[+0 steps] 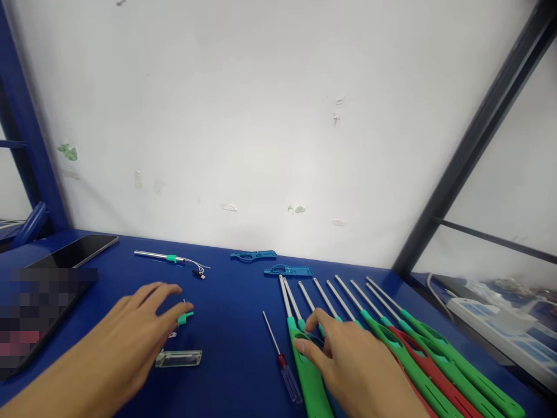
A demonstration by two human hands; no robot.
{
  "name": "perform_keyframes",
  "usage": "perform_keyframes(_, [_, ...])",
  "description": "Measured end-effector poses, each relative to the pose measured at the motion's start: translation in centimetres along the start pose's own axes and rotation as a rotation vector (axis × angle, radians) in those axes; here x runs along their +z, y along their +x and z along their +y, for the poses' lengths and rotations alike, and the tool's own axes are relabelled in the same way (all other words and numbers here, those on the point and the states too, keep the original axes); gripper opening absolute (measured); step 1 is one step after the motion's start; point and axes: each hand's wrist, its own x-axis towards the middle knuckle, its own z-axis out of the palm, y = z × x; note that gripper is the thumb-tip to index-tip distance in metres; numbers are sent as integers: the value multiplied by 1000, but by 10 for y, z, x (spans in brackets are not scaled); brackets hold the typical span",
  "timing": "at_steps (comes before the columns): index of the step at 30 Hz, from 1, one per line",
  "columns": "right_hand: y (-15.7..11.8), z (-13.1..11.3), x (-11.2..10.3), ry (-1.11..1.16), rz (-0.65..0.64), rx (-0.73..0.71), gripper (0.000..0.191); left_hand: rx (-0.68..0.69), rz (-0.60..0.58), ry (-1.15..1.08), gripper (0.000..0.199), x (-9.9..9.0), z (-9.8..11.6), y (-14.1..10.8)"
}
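Note:
My left hand (141, 319) hovers over the left part of the table, fingers bent and apart, nothing held. Near its fingertips lies a small teal plastic part (185, 317). A clear plastic fuel tank (179, 359) rests by the wrist side of that hand. My right hand (348, 354) is over the row's left end, thumb and index finger apart above the handle of a green long-nosed lighter (311, 377); contact with it is hard to tell. More lighters, green ones and a red lighter (439, 371), lie beneath and right of this hand. Its other fingertips are hidden.
A screwdriver (285, 368) lies between my hands. Further back are a metal lighter tube with wires (161, 256) and two blue handle shells (255, 255). A phone (87, 247) is at left; a white wall (261, 116) stands behind the blue table (235, 325).

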Motion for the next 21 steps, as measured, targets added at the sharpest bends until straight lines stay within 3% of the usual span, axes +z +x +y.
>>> perform_keyframes(2, [-1,5,6,27,56,-57,16,-30,-94,100,62,-2,-30,19])
perform_keyframes(5, [-3,9,8,103,67,-133,19,-39,-198,212,42,4,-67,61])
perform_keyframes(9, [-6,9,5,156,31,-155,17,-18,-308,276,51,19,-97,108])
perform_keyframes(13, [-9,11,5,182,20,-183,19,47,-414,254,45,28,-105,124])
perform_keyframes(16, [-10,12,7,195,52,-191,21,83,-427,240,43,26,-102,126])
perform_keyframes(21, [-7,11,8,177,-5,-195,23,73,-282,189,39,-11,-85,114])
